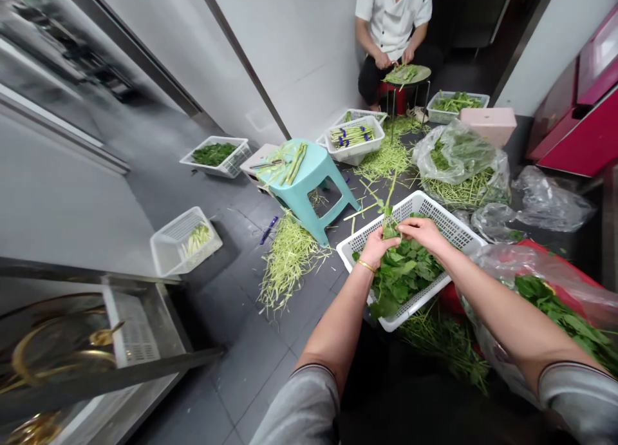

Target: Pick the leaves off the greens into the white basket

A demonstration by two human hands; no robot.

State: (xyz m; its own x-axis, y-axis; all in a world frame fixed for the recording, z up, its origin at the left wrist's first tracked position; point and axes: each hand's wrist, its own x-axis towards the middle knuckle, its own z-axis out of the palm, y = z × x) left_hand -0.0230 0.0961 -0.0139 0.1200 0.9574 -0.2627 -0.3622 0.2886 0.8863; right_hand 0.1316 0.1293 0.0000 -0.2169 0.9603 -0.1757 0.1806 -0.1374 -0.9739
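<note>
My left hand (378, 244) and my right hand (421, 230) meet over a white slotted basket (449, 225) half full of green leaves (403, 274). Both pinch one leafy green stalk (389, 203), whose thin stem rises up and away from the fingers. A gold bangle circles my left wrist. A red tub (555, 255) lined with a clear plastic bag (512, 265) holding more leafy greens (564, 310) sits under my right forearm.
A teal stool (309, 181) carrying trimmed stems stands ahead, with piles of pale green trimmings (287, 258) on the dark floor. Several white baskets (186, 242) and plastic bags (461, 155) of greens lie around. A seated person (393, 20) in white works at the back. Steel shelving (96, 329) is at left.
</note>
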